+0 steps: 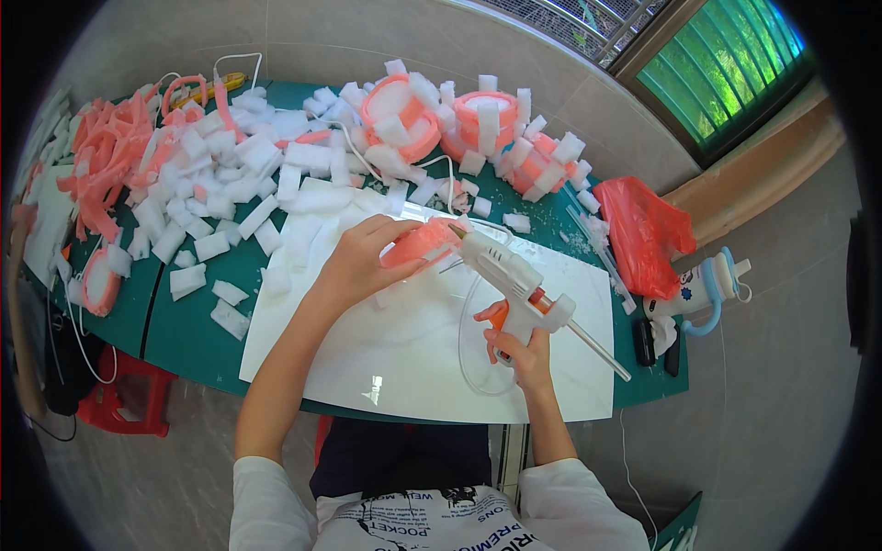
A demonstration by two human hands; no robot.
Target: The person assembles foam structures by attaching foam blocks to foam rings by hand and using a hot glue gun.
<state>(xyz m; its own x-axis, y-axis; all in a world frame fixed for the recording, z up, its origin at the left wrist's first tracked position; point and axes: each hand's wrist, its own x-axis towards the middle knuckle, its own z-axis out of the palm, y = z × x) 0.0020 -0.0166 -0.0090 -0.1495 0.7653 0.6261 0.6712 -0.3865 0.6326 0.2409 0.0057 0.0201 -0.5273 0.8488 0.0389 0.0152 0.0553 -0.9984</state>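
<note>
My right hand point(519, 349) grips a white hot glue gun point(501, 266) by its handle, fingers at the orange trigger. A clear glue stick point(597, 351) pokes out of the gun's back end. Held in my left hand point(367, 262) is a pink foam ring point(424, 241), its fingers wrapped over the near side. The gun's nozzle meets or nearly meets the ring's right edge; I cannot tell whether they touch. Both are above a white board point(413, 358) on the green table point(197, 340).
Loose white foam blocks point(211, 184) and pink foam strips point(110, 156) heap at the left. Pink rings with white blocks point(400, 119) stand along the back. At the right are a red plastic bag point(638, 234), a white bottle point(703, 285) and a black object point(643, 342).
</note>
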